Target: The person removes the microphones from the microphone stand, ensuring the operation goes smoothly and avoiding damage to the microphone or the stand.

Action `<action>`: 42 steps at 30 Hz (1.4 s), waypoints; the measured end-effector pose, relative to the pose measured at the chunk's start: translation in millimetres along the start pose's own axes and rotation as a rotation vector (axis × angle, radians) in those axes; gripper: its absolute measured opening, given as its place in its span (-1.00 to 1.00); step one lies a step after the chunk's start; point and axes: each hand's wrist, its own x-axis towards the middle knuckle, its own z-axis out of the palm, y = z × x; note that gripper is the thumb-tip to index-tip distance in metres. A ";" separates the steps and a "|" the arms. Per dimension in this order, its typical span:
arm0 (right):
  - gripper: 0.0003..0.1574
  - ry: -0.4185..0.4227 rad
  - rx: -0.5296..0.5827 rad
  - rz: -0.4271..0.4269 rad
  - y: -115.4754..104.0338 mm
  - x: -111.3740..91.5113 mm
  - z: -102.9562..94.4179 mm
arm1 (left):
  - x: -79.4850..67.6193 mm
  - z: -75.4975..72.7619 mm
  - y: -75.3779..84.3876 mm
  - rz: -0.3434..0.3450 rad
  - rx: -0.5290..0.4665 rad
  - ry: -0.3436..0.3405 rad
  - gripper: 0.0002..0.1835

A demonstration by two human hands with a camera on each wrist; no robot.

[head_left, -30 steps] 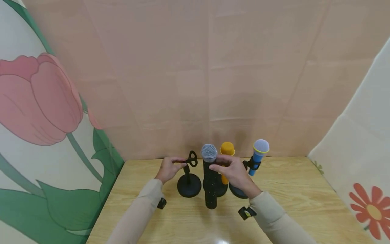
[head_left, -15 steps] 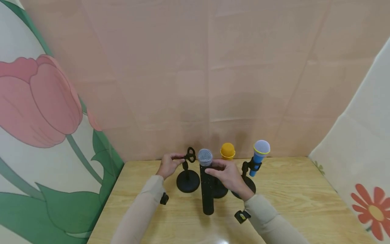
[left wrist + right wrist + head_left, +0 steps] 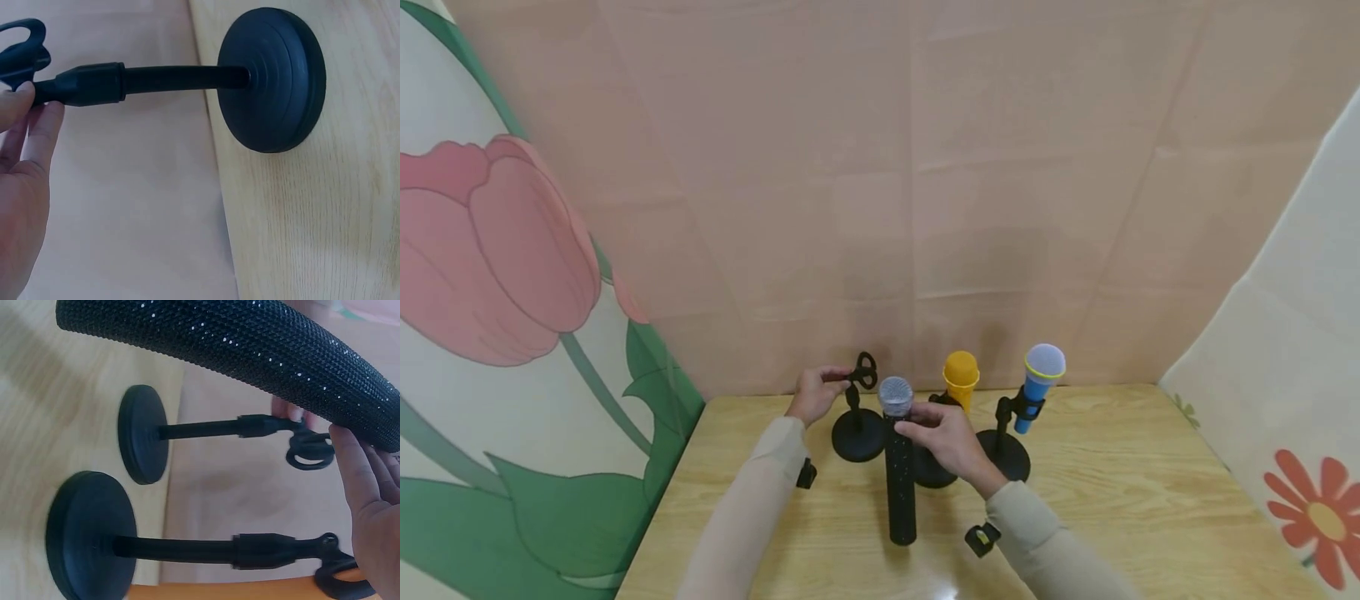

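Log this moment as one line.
left hand: pinches leftmost stand near clip | right hand: holds black microphone outside clip | blue microphone: clipped to rightmost stand | orange microphone: partly hidden

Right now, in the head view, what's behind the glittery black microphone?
Past the glittery black microphone, part of the middle stand's base shows. The microphone covers that base's left edge; the right hand mostly hides the post.

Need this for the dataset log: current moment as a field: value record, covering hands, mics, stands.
left hand: pinches left stand near its clip
right hand: holds black mic below its head
left stand: upright, clip holds no mic
yellow mic: on middle stand
blue mic: in right stand's clip
surface: wood table
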 end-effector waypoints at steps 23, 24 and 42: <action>-0.47 0.011 0.084 0.098 45.6 14.8 30.6 | 12.9 2.1 -2.1 -0.018 -0.014 0.027 -0.80; -0.47 0.009 0.084 0.102 46.6 15.1 31.9 | 13.2 2.2 -2.3 -0.017 -0.012 0.029 -0.79; -0.39 -0.009 0.100 0.150 64.7 29.2 51.4 | 25.3 1.4 -0.8 -0.010 0.038 0.070 -0.81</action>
